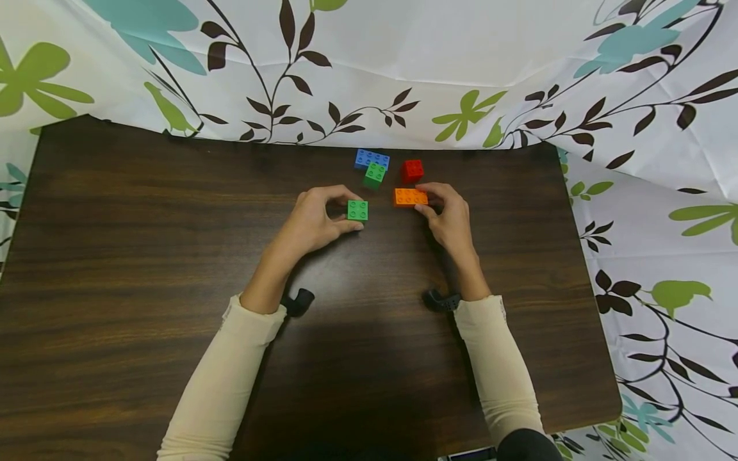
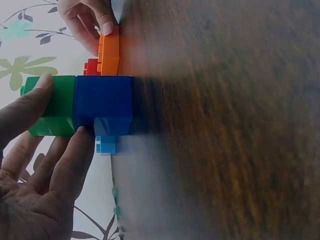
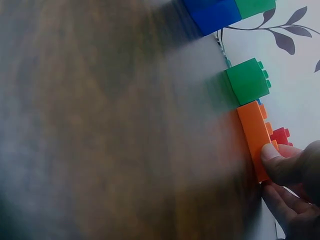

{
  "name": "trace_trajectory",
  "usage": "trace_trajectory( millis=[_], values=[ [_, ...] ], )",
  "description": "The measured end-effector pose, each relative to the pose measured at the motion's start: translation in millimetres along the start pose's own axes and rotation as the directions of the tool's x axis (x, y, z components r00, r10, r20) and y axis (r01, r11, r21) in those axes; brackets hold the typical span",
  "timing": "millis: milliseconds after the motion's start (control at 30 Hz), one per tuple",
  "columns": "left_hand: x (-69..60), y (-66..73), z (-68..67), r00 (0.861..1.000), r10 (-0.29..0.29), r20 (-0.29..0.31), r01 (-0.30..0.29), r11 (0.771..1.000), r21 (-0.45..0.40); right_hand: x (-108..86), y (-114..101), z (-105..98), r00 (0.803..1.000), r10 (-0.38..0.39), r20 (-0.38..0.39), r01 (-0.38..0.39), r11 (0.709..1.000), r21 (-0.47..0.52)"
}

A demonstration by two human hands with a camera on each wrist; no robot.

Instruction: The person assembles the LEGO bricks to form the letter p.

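My left hand (image 1: pixel 317 218) pinches a green toy brick (image 1: pixel 357 210) between thumb and fingers. In the left wrist view this green brick sits on a dark blue brick (image 2: pixel 103 102), which is at the table surface. To the right, my right hand (image 1: pixel 450 214) pinches the right end of an orange brick (image 1: pixel 406 197) on the table. Behind the orange one stands a red brick (image 1: pixel 412 171). A second green brick (image 1: pixel 375 174) stands in front of a lighter blue brick (image 1: pixel 371 159), partly covering it; whether they touch I cannot tell.
The dark wooden table (image 1: pixel 144 269) ends at the back against a white patterned curtain (image 1: pixel 392 64). Black straps with camera mounts are on both wrists. A dark object with a pale edge (image 1: pixel 469 454) shows at the bottom edge of the head view.
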State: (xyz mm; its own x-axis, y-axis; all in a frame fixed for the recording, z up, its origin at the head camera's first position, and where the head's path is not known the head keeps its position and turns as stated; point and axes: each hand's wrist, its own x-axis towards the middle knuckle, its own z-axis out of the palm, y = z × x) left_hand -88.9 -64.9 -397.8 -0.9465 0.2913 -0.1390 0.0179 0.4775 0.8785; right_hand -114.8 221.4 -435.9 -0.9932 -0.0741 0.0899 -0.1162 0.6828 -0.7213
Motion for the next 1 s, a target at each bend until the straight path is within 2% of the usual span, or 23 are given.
trace_trajectory(
  millis=[633, 1000],
  values=[
    [0.0, -2.8, 0.9, 1.000, 0.002, 0.005, -0.002, 1.000, -0.015, -2.9, -3.7, -3.9, 1.000, 0.006, 0.023, -0.006, 1.000, -0.012],
    [1.2, -0.4, 2.7, 1.000, -0.001, -0.004, 0.001, 1.000, 0.009, -4.3, -10.6, -6.0, 1.000, -0.003, 0.012, 0.003, 1.000, -0.007]
  ],
)
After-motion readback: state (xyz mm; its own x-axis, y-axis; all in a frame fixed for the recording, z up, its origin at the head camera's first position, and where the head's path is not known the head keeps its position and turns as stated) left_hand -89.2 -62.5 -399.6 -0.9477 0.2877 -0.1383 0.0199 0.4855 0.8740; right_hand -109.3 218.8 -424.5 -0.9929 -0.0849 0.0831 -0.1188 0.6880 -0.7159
